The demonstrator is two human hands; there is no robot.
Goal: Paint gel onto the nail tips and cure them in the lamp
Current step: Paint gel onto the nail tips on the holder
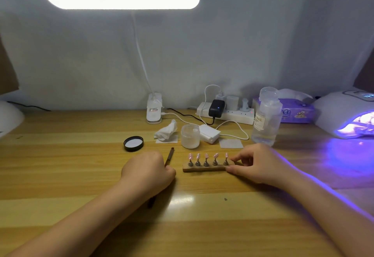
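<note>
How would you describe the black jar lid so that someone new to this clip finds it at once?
Start at the white clip base of the desk lamp at the back of the wooden table. Come toward the camera and slightly left: the black jar lid lies there upside down, left of the frosted jar. It is the only round black thing, with a pale inside.

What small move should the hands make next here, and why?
Probably the right hand should slide the wooden holder toward the curing lamp. It already pinches the holder's right end, all five pink nail tips stand on it, and the lamp glows violet on the right. The left hand holds the brush clear of the tips.
</note>
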